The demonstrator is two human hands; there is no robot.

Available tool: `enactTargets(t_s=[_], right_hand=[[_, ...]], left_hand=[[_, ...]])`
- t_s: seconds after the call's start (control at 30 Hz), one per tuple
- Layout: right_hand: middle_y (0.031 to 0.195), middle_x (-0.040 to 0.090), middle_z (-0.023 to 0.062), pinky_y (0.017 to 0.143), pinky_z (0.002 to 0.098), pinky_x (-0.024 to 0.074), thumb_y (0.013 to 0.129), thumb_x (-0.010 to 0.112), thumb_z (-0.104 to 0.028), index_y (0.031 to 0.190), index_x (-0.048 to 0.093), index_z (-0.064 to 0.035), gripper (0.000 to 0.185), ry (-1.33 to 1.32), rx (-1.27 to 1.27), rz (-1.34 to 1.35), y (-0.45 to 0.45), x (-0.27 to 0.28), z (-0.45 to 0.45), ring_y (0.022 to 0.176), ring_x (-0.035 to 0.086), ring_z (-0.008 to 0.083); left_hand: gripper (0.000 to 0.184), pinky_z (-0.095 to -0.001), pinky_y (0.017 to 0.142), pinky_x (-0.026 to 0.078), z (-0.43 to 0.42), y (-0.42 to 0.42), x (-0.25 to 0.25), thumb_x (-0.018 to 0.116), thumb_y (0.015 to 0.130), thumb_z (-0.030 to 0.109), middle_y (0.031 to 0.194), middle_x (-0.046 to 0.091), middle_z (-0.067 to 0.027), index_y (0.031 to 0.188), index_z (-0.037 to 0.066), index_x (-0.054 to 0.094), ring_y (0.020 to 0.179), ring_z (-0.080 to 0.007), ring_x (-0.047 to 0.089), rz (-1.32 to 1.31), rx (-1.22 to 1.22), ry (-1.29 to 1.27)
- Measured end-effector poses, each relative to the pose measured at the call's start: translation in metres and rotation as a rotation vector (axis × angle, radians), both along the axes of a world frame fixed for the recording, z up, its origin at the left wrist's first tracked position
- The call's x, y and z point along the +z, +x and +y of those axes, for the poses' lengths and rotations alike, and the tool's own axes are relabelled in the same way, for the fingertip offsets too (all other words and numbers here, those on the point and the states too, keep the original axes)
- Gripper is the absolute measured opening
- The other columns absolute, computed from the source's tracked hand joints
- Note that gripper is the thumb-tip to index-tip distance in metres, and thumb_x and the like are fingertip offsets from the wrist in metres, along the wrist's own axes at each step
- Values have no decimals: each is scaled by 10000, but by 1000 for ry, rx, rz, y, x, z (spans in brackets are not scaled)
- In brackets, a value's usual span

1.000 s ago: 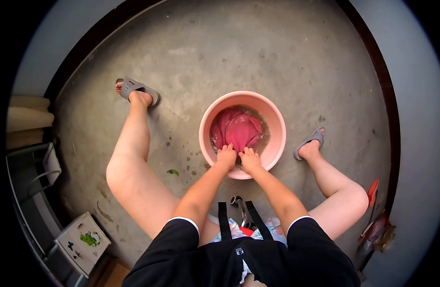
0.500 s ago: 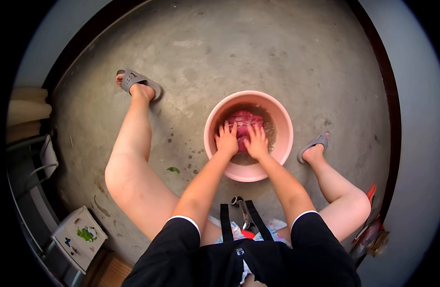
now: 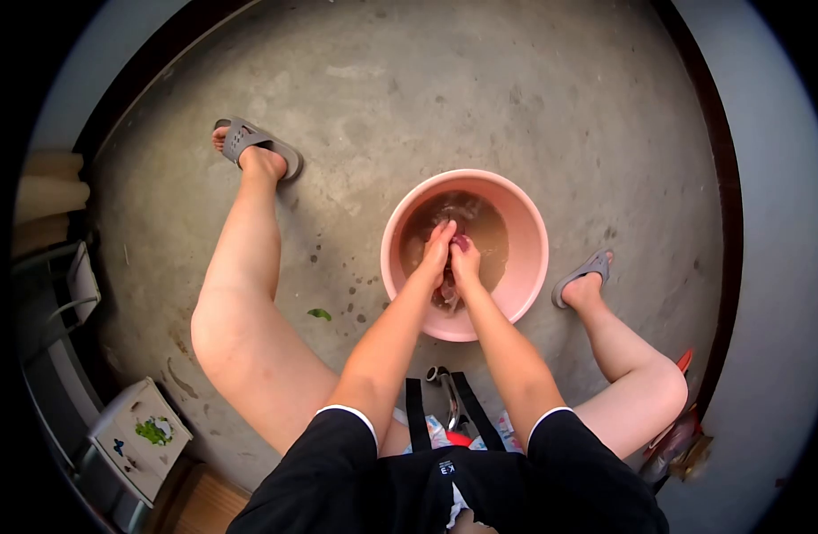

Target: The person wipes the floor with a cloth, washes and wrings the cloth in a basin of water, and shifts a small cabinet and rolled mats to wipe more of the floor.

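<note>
A pink basin (image 3: 530, 249) stands on the floor between my feet, with murky brownish water (image 3: 489, 230) in it. Inside the basin, my left hand (image 3: 437, 251) and my right hand (image 3: 465, 262) are brought together over the water. Between them they squeeze a wet red cloth (image 3: 461, 241), of which only a small bunched part shows at the fingertips. The fingers of my right hand curl round it, while my left hand presses from the other side. Most of the cloth is hidden by the hands or under the water.
Grey sandals (image 3: 258, 147) are on my feet, one to each side of the basin. A green leaf (image 3: 319, 314) lies on the concrete floor (image 3: 356, 116). At the lower left is a white panel with printed pictures (image 3: 142, 440). A metal stand (image 3: 445, 392) rises between my legs.
My hands went from spread flat on the red cloth to pressed together round it. The cloth, broad and visible before, is now bunched and mostly out of sight.
</note>
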State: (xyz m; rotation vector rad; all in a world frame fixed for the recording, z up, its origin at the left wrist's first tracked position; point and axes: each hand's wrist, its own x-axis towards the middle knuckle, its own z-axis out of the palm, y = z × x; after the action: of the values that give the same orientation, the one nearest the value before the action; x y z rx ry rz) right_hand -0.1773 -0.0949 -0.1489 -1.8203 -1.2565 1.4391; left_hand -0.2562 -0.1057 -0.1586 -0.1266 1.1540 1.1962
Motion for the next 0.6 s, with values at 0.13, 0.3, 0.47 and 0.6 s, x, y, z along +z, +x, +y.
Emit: enactTargets(t_s=[0.13,0.3,0.47,0.6], right_hand=[[817,635,44,665,266,465,837,631,-183,962,619,19,237,233,108,107,-25,66,-21,718,563,110],[604,581,164,522,425,448,841,597,-293,625,576,-65,315,594,282,-390,-28,92,-32,547,565,364],[732,627,109,544,430,469,838,557,-242,653,564,-97,235,722,446,-833,13,72,23,635,600,320],[1115,555,143,787,456,449,861,546,-287,971,568,-100,218,599,523,-994,39,20,36,1011,531,320]], left_hand=[[697,-358,880,465,5,-22,23,626,845,312,1290,466,-140,1410,79,292,1131,-238,497,-184,19,-21],[137,-337,696,507,-1,-4,-50,543,835,116,840,613,-76,879,38,646,798,-185,594,-207,15,359],[146,-326,623,455,4,16,27,464,815,76,752,606,-92,745,40,588,695,-192,579,75,210,-126],[392,-446,887,439,4,11,69,547,817,222,1130,548,-224,1196,124,517,980,-385,562,859,-271,-278]])
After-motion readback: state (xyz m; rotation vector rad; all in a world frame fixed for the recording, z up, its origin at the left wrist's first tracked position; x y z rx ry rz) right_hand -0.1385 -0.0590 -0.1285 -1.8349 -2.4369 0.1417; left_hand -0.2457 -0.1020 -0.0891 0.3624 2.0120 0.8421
